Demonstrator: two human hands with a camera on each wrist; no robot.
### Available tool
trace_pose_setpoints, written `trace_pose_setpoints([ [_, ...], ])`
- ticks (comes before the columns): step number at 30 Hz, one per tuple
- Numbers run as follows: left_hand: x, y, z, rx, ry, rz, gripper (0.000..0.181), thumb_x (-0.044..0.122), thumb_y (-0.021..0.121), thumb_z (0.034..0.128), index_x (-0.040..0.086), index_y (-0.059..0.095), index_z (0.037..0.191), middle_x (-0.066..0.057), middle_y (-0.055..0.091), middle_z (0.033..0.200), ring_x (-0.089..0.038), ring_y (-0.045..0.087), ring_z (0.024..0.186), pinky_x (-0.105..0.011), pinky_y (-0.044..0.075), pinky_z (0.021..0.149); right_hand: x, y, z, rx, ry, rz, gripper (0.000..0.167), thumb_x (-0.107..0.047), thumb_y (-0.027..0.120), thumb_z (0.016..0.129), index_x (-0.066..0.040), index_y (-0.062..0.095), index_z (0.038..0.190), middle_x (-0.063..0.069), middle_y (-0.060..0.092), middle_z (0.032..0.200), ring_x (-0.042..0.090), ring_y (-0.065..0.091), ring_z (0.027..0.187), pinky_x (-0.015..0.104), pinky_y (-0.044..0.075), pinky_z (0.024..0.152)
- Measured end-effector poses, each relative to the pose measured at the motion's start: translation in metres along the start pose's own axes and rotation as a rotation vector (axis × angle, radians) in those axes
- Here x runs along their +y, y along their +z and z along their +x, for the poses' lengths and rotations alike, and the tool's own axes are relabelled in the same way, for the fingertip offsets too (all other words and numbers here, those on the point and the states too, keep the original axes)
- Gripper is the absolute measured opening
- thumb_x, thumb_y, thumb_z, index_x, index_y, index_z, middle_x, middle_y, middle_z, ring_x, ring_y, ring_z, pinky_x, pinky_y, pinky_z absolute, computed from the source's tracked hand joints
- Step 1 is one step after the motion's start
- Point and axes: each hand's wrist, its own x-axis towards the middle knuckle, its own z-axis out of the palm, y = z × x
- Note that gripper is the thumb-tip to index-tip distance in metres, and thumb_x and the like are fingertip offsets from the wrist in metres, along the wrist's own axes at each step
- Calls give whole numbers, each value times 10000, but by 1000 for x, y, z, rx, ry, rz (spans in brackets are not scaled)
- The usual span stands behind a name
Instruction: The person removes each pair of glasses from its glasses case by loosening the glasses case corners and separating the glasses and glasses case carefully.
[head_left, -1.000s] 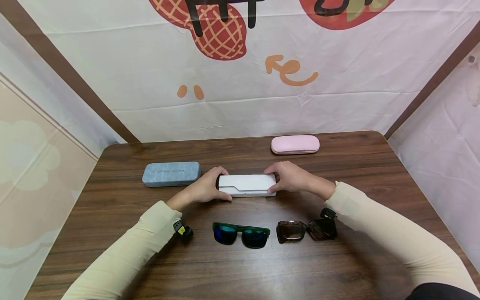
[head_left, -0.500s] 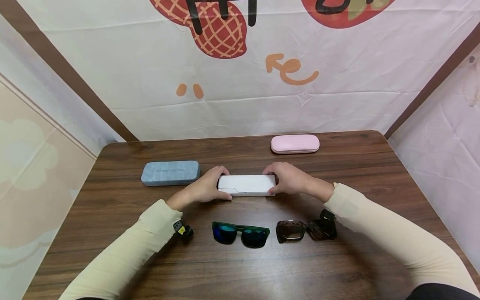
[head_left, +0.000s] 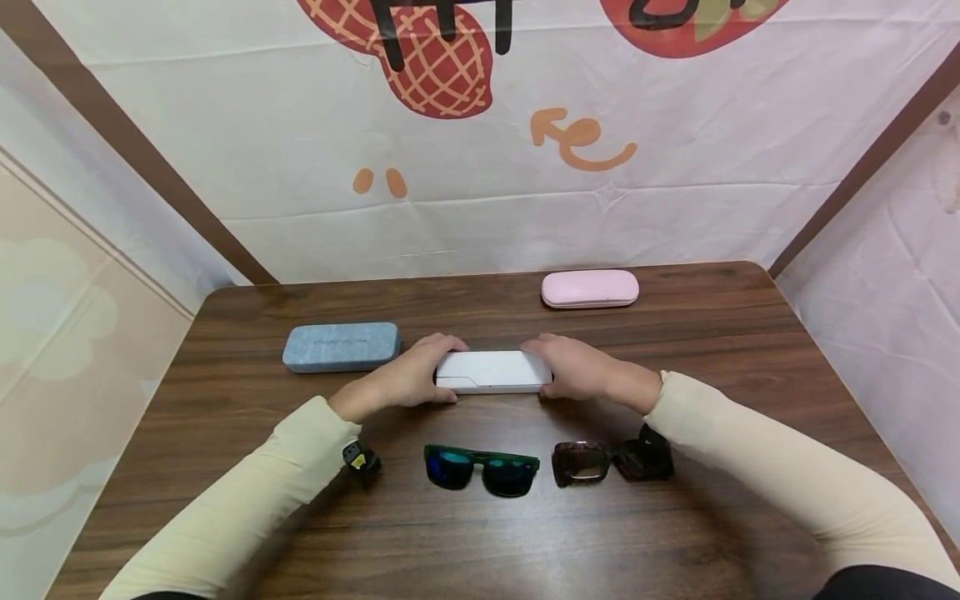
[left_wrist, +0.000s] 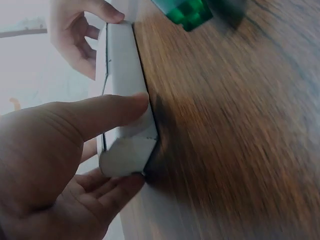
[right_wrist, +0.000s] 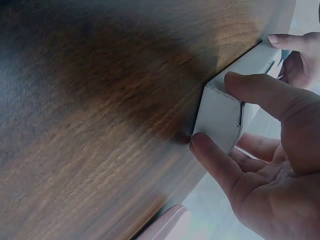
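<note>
Bracketing a white, oblong, lidded case (head_left: pixel 491 367) on a brown wood-grain desk (head_left: pixel 480 546), the left hand (head_left: pixel 408 373) clamps its nine-o'clock end and the right hand (head_left: pixel 583 369) its three-o'clock end.

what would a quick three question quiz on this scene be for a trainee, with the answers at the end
1. True or false: the pink case lies farther from the person than the blue case.

2. Multiple choice: which case do the left hand and right hand hold at its two ends?
A) pink case
B) white case
C) blue case

3. Count: how many pairs of sunglasses lie on the table?

Key:
1. True.
2. B.
3. Two: the green-framed pair and the brown pair.
</note>
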Motion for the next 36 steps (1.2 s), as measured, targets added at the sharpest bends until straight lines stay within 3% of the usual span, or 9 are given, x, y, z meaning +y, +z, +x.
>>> trace_pose_setpoints([
  [7,-2,-1,-1,5,-6,11,609,127,869,822,49,566,1345,-119,580,1304,-286,533,1218,-464,441,1034,2,1,3,-6,13,1,637,-77,807,863,20,523,1425,204,579,1321,296,601,1116,442,529,912],
  [23,7,-7,3,-5,-3,24,589,145,865,825,39,573,1325,-123,595,1278,-278,549,1174,-451,456,1003,5,-7,0,30,10,-2,628,-42,792,823,21,556,1402,206,589,1291,306,600,1084,445,532,882],
  [36,22,-4,21,26,-10,28,599,154,843,852,42,546,1361,-118,585,1294,-260,548,1178,-432,466,1007,21,-23,-12,57,28,36,619,8,743,828,76,533,1406,254,573,1332,341,580,1166,473,504,934],
])
